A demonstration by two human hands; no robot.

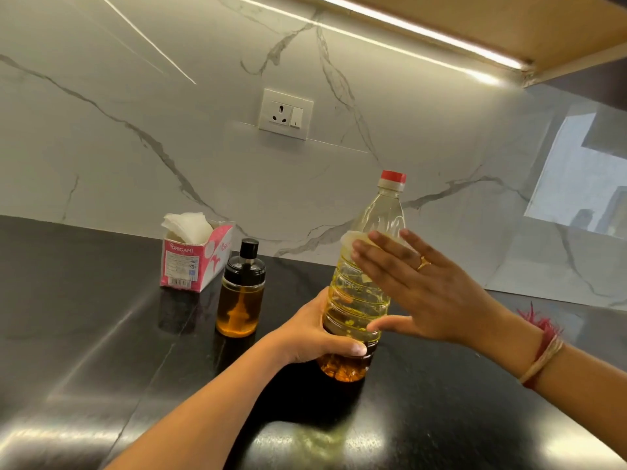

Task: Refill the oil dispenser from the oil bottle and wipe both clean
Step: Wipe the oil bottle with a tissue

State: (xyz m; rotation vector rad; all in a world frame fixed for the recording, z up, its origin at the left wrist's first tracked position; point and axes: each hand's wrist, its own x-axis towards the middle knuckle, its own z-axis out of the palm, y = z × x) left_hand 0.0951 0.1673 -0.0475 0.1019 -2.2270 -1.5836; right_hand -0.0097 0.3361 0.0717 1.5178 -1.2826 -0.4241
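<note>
A clear plastic oil bottle (359, 300) with a red cap (393, 176) stands upright on the black counter, holding yellow oil. My left hand (315, 330) grips its lower body. With straight fingers, my right hand (420, 290) presses a white tissue (353, 238) flat against the bottle's upper side. To the left stands the glass oil dispenser (241, 300) with its black lid on and amber oil inside; neither hand touches it.
A pink and white tissue box (195, 262) with tissues sticking out sits behind the dispenser, near the marble wall. A wall socket (285, 113) is above. The black counter (101, 334) stretches left and toward me.
</note>
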